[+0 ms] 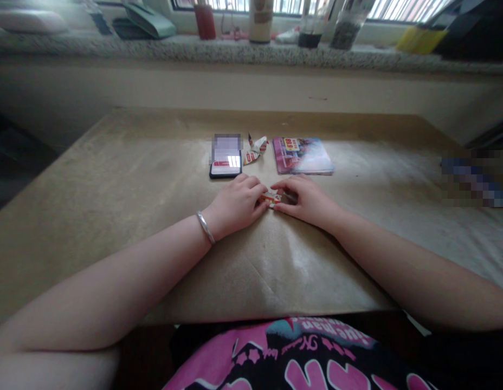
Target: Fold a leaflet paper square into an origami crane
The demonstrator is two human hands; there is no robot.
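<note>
A small strip of folded printed paper [271, 198], white with red and orange, lies low over the table between my two hands. My left hand [240, 201], with a silver bangle at the wrist, has its fingers closed on the paper's left end. Curved around the right end are the thumb and fingers of my right hand [303, 198], the thumb at the near edge and the index finger at the far edge. A folded paper figure [256, 149] with pointed tips, in similar print, stands just beyond my hands.
Left of the figure lies a phone [226, 157] with its screen lit. To the right is a stack of glossy printed leaflets [303, 155]. Bottles and jars line the stone windowsill [235, 53] behind the table [113, 216]. A blurred blue item [475, 179] is at the right edge.
</note>
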